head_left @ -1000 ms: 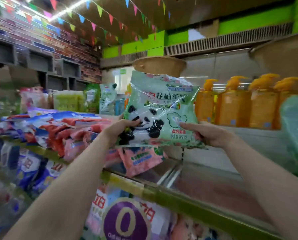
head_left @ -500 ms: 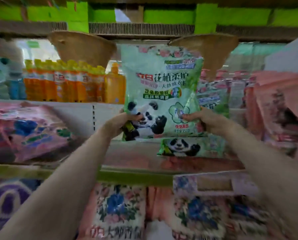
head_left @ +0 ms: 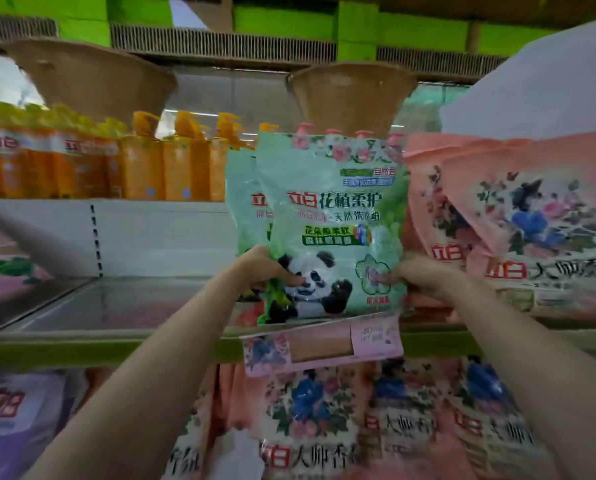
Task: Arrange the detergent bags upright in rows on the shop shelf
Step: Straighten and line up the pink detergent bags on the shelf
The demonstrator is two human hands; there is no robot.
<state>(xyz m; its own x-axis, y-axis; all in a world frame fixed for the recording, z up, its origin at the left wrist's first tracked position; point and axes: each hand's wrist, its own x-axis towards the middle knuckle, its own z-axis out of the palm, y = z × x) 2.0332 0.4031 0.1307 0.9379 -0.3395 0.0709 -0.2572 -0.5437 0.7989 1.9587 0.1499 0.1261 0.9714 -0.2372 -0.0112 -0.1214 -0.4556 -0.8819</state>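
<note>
A green detergent bag with a panda (head_left: 334,216) stands upright on the shop shelf (head_left: 99,303), its bottom at the shelf's front edge. My left hand (head_left: 265,268) grips its lower left side and my right hand (head_left: 417,275) grips its lower right side. A second green bag (head_left: 242,202) stands upright just behind it, slightly to the left. Pink flowered detergent bags (head_left: 518,216) stand upright right beside the green one.
Orange pump bottles (head_left: 116,161) line the higher shelf at the back left. A pink price label (head_left: 324,344) hangs on the green shelf rail. More pink bags (head_left: 376,427) and a purple bag (head_left: 16,417) fill the shelf below. Bare shelf lies left of the green bags.
The view swung to the right along the shelf. Both hands carried the green panda bag right and down, and its bottom now rests on the shelf beside the pink bags.
</note>
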